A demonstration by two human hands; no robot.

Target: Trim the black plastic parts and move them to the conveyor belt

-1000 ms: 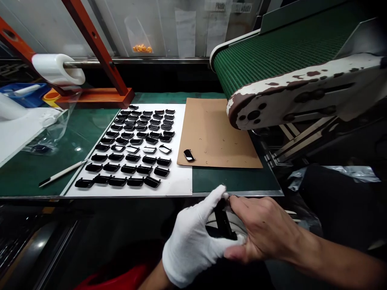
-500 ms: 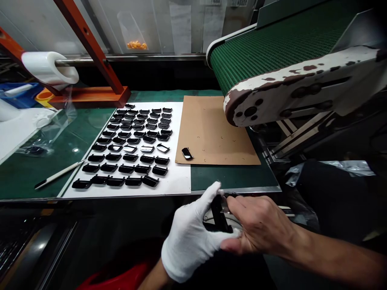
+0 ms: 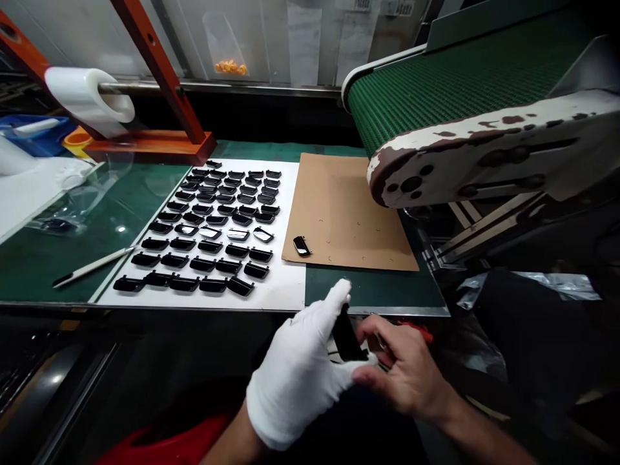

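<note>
My left hand (image 3: 298, 371), in a white glove, pinches a small black plastic part (image 3: 347, 337) between thumb and forefinger, just in front of the table's near edge. My bare right hand (image 3: 404, 368) is beside it, its fingers curled and touching the part's right side; something red shows behind its fingers. On the white sheet (image 3: 285, 284) lie several rows of the same glossy black parts (image 3: 213, 219). One more black part (image 3: 301, 245) lies alone on the brown cardboard (image 3: 343, 213).
A green conveyor belt (image 3: 460, 77) with a chipped white side plate (image 3: 484, 148) overhangs the table at right. A white pen-like tool (image 3: 92, 266) lies on the green mat. A film roll (image 3: 84, 97) on an orange frame (image 3: 155, 139) stands at the back left.
Both hands have shifted slightly left and up toward the table edge with the part. My right hand has drawn back, its fingers loosened off the part's top.
</note>
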